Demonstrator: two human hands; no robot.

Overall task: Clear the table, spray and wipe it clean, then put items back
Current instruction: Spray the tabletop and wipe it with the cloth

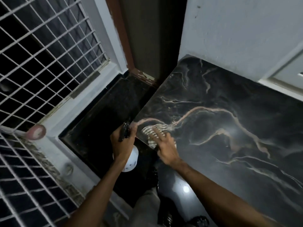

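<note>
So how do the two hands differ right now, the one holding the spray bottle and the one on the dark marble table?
The left hand is closed around the black trigger of the white spray bottle, off the table edge. The right hand is spread flat, pressing a striped cloth onto the dark veined marble table. Both hands are bare.

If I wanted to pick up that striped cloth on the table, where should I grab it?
Grab the striped cloth at its far edge, the part poking out past the right hand, coming down from above. It lies flat at the marble table corner, so pinch a bunch. The left hand is busy holding the spray bottle.
</note>
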